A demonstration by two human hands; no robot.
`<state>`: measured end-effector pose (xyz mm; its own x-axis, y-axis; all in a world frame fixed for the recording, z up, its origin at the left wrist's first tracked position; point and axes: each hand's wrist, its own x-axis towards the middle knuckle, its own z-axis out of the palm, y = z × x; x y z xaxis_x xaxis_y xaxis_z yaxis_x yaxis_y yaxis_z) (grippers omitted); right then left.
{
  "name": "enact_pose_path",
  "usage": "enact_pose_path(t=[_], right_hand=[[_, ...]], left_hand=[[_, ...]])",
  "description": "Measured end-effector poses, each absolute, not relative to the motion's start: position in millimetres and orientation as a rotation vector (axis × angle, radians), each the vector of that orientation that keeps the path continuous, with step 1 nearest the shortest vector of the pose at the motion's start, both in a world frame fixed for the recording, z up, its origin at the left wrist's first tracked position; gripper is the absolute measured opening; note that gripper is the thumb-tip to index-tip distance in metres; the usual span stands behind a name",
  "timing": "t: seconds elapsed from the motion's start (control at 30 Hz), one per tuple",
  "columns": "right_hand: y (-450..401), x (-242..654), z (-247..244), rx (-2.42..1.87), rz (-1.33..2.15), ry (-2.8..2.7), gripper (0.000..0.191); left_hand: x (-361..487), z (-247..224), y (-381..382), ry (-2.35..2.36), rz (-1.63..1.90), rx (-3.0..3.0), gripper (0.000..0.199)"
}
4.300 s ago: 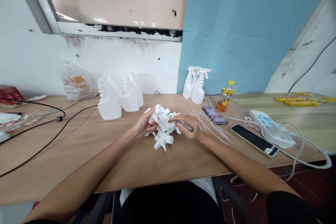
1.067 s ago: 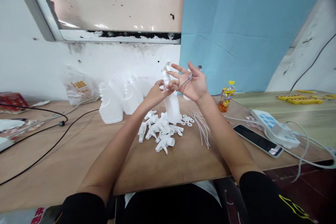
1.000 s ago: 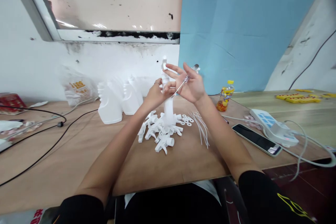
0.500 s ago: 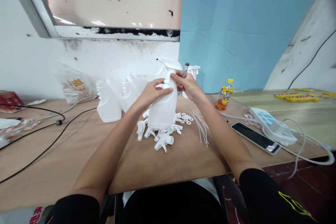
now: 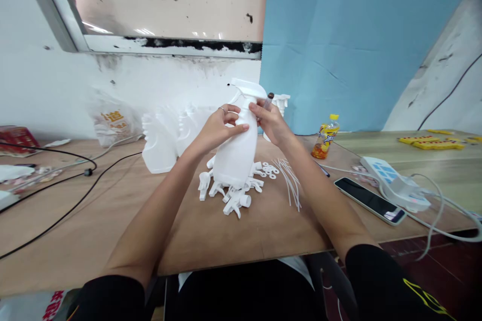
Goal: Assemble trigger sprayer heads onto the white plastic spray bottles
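A white spray bottle is held up in front of me, tilted slightly to the right, above a pile of loose trigger heads. My left hand is closed around its upper body, the thumb lying across the front. At the neck, my right hand grips just below the fitted trigger head. A dark-capped pen sticks up from between the right fingers. White washers and thin plastic tubes lie right of the pile.
White bottles without heads stand at the back left, near a plastic bag. On the right are a drink bottle, a phone and a power strip with cables. Black cables cross the left side.
The view has shifted slightly. The spray bottle's head sits a little higher, and my left fingers have moved slightly on the bottle. Both hands keep their hold.
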<state>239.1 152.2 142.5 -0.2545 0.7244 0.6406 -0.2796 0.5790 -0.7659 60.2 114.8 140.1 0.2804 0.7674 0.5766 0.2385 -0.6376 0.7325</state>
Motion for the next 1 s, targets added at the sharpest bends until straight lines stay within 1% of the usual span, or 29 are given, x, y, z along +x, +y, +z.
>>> enact_pose_path(t=[0.13,0.37,0.47,0.53,0.6,0.77,0.93,1.0], right_hand=[[154.1,234.2,140.8,-0.393,0.902,-1.484,0.041],[155.9,241.5,143.5,-0.391,0.838,-1.512,0.035],[153.8,241.6,145.0,-0.395,0.845,-1.533,0.041],[153.6,239.0,144.2,-0.428,0.832,-1.543,0.049],[155.2,236.2,141.9,-0.466,0.806,-1.547,0.052],[160.8,235.3,136.6,-0.433,0.794,-1.556,0.04],[161.0,232.5,134.3,-0.449,0.86,-1.611,0.046],[160.7,231.0,132.9,-0.444,0.848,-1.574,0.043]], left_hand=[[60.4,140.2,115.0,0.946,1.366,2.124,0.05],[59.0,137.8,122.8,0.972,1.477,2.187,0.047],[59.8,136.6,124.3,0.986,1.53,2.179,0.047],[60.5,136.4,123.2,0.999,1.518,2.177,0.047],[60.7,136.7,121.9,1.008,1.486,2.186,0.046],[57.4,137.0,124.8,1.019,1.467,2.188,0.044],[54.3,136.6,128.3,1.0,1.485,2.159,0.045],[53.8,136.9,128.1,1.0,1.488,2.162,0.044]])
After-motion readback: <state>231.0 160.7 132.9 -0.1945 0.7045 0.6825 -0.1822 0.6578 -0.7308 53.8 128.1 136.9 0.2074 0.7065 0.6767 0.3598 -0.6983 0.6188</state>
